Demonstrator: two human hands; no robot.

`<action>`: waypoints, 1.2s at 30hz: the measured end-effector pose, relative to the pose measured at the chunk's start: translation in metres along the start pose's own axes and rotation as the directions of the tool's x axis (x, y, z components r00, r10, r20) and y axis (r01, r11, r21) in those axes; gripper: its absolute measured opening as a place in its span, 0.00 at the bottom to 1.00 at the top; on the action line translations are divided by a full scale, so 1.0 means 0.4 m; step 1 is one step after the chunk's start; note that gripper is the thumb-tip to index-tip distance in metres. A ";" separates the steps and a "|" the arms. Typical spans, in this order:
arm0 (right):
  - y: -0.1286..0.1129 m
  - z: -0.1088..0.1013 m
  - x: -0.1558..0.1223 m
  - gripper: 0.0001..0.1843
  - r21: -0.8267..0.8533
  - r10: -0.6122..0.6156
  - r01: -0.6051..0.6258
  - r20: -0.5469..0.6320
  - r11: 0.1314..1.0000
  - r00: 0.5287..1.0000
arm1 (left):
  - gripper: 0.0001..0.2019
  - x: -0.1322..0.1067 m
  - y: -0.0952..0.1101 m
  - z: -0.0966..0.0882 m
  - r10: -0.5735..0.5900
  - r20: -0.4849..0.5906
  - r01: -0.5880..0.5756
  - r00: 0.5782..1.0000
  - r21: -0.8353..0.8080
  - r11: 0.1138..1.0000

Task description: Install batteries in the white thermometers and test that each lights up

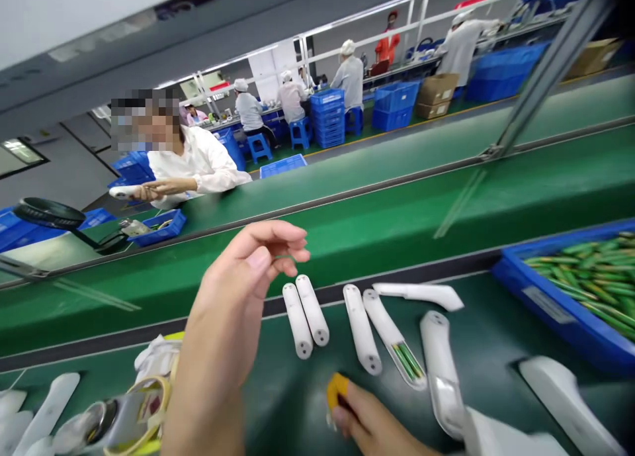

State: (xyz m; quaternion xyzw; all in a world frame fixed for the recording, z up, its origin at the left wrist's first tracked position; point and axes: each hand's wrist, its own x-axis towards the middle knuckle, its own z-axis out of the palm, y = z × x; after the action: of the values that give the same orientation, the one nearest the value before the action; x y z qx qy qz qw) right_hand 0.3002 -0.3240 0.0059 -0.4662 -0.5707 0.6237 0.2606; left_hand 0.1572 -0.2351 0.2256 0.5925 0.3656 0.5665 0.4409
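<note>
White handheld casings [362, 330]: mostly in a row on green bench [278, 410], presumably for easy reach; one open, green cells [407, 362] showing. Left hand [235, 287]: raised, half-curled, empty. Right hand [372, 419]: fingers bent; yellow item [336, 388] worn or gripped, cannot tell.

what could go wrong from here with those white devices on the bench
The right hand is near the white device with the open compartment; a bump might dislodge the green cylinders inside. The long white piece lies crosswise by that device's far end, so it could get knocked too.
</note>
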 end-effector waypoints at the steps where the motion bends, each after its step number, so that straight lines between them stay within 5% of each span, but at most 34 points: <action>1: -0.010 -0.001 0.001 0.08 -0.003 -0.049 0.049 0.003 0.999 0.999 | 0.10 -0.032 0.019 -0.009 -0.024 0.030 0.022 0.999 0.065 0.998; 5: -0.059 -0.023 -0.034 0.10 0.070 -0.183 0.183 -0.006 0.981 0.983 | 0.10 -0.205 0.072 -0.062 -0.130 0.119 0.094 0.984 0.265 0.960; 8: -0.074 -0.069 -0.084 0.16 0.100 -0.169 0.176 -0.073 0.979 0.983 | 0.11 -0.334 0.055 -0.091 -0.246 0.166 0.171 0.955 0.370 0.913; 13: -0.039 -0.175 -0.168 0.23 0.087 -0.160 0.180 -0.204 0.980 0.966 | 0.13 -0.461 -0.091 -0.070 -0.527 0.128 0.391 0.841 0.530 0.752; 17: -0.017 -0.223 -0.226 0.23 0.104 -0.147 0.181 -0.269 0.978 0.952 | 0.11 -0.496 -0.214 -0.035 -0.436 0.082 0.278 0.896 0.662 0.696; 21: -0.036 -0.224 -0.262 0.23 0.147 -0.121 0.162 -0.256 0.976 0.959 | 0.10 -0.499 -0.269 -0.009 -0.412 0.102 0.247 0.905 0.663 0.707; 27: -0.055 -0.163 -0.255 0.23 0.135 -0.232 0.258 -0.185 0.957 0.955 | 0.08 -0.484 -0.249 -0.017 -0.348 0.022 0.244 0.937 0.672 0.699; 32: 0.023 -0.094 -0.116 0.16 -0.099 -0.162 0.152 -0.103 0.983 0.981 | 0.04 -0.348 -0.247 -0.124 -0.296 -0.145 0.323 0.944 0.578 0.749; 36: 0.031 -0.021 -0.073 0.12 -0.374 -0.233 0.211 -0.014 0.903 0.972 | 0.10 -0.210 -0.253 -0.231 -0.345 -0.296 0.436 0.891 0.339 0.834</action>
State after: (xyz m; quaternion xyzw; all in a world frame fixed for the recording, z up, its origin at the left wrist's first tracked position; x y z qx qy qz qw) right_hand 0.3226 -0.3479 0.0032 -0.4570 -0.7195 0.4571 0.2540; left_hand 0.0645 -0.2688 0.0987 0.5141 0.6333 0.4407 0.3748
